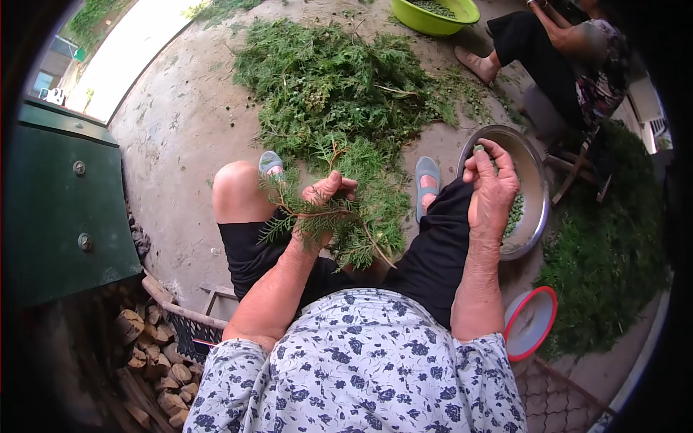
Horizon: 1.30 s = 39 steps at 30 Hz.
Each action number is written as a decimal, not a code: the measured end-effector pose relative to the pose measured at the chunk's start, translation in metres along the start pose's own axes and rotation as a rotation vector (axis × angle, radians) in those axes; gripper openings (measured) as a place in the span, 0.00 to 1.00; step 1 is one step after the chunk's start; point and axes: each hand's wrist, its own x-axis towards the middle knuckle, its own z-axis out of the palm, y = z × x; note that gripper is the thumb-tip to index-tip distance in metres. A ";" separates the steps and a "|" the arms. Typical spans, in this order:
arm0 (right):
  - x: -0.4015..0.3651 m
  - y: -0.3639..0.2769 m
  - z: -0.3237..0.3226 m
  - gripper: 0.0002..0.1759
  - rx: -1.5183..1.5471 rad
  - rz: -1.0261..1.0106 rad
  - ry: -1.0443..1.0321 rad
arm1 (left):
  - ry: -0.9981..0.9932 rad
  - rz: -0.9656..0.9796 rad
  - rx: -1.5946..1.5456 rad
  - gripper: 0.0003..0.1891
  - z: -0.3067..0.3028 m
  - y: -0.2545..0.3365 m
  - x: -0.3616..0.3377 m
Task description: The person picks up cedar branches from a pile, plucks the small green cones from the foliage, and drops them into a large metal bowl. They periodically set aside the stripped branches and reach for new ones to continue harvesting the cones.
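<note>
My left hand [326, 193] is closed around a leafy conifer branch [317, 214], whose green sprays hang over my lap and whose bare brown stem points down to the right. Between the thumb and fingertips of my right hand [494, 189] is a small green cone [478, 149]. That hand is above the near side of a steel basin [533, 234], in which many little green cones [515, 211] lie. Beyond my feet, a large heap of cut conifer branches [325, 79] covers the concrete.
A lime-green basin [437, 25] with green cones stands at the back. Another person [570, 65] sits at the right, near a second pile of greenery [603, 245]. A red-rimmed bucket [530, 325], a green metal cabinet [65, 209] and split firewood [155, 361] are close by.
</note>
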 end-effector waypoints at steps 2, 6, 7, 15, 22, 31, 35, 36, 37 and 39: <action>0.024 -0.012 -0.044 0.10 -0.120 -0.108 0.119 | -0.001 0.023 -0.021 0.21 -0.003 0.004 -0.001; 0.053 -0.007 -0.139 0.15 -0.064 -0.039 0.244 | -0.037 0.075 -0.023 0.20 -0.002 0.003 0.001; 0.060 -0.002 -0.161 0.17 -0.006 0.020 0.284 | -0.033 0.068 -0.030 0.20 0.001 0.004 0.000; 0.057 -0.007 -0.185 0.22 -0.248 0.045 0.627 | -0.012 0.052 -0.168 0.19 0.005 0.004 -0.001; 0.062 -0.011 -0.163 0.18 -0.215 -0.211 0.613 | -0.066 0.232 0.000 0.16 0.005 0.008 -0.004; -0.034 0.057 0.023 0.17 -0.068 0.524 -0.320 | -0.147 0.294 0.549 0.11 0.016 0.018 -0.017; -0.033 0.085 0.039 0.12 0.123 0.728 -0.344 | -0.340 0.420 0.736 0.10 0.022 0.023 -0.023; -0.027 0.091 0.043 0.08 0.200 0.661 -0.470 | -0.385 0.386 0.761 0.10 0.025 0.022 -0.027; -0.027 0.094 0.042 0.08 0.196 0.660 -0.477 | -0.429 0.351 0.785 0.09 0.029 0.022 -0.029; -0.030 0.095 0.043 0.10 0.257 0.665 -0.373 | -0.540 0.807 1.075 0.08 0.028 0.012 -0.019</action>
